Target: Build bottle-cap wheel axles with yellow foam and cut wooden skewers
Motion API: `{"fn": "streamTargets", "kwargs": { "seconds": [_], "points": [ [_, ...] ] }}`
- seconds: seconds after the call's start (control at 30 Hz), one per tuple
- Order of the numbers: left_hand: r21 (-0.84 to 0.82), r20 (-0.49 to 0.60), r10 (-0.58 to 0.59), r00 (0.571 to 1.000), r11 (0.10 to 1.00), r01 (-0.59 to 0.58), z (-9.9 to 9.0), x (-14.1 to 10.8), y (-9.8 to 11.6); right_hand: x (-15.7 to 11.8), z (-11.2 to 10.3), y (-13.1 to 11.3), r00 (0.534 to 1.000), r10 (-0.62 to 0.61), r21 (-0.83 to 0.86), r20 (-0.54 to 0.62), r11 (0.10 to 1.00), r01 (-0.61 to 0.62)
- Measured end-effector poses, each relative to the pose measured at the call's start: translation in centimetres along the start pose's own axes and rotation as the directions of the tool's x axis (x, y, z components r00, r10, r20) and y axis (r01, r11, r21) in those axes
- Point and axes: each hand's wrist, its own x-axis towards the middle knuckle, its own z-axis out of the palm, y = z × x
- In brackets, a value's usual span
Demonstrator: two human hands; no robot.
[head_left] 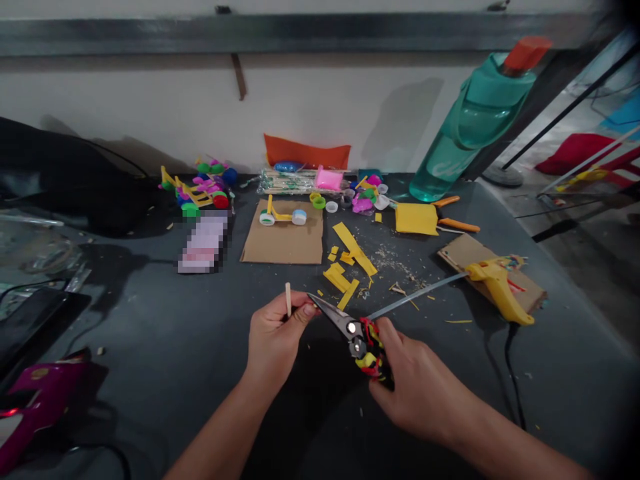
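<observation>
Though mid-table [190, 333], scissor-blades [332, 314] near left hand [275, 340]

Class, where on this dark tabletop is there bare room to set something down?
The widest mostly bare patch lies between the purple tool and the left hand. Another lies right of the cord of the yellow glue gun. Farther back it is crowded: yellow scraps, cardboard under a small scooter, a teal bottle.
</observation>
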Motion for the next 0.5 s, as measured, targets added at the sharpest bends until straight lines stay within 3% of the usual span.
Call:
{"fn": "streamTargets", "kwargs": {
  "seconds": [0.27, 0.5],
  "points": [
    [-0.171, -0.038, -0.025, 0.999, 0.985, 0.018, -0.06, -0.12, -0.13, 0.58, 0.08, -0.33, 0.998, -0.042, 0.021, -0.05, 0.999, 0.044],
    [-0.139, 0.005, -0.021, 1.0, 0.99, 0.022, -0.32, -0.07, -0.18, 0.3, 0.23, -0.4, 0.993, -0.058, 0.003, -0.103, 0.998, 0.058]
  ]
}}
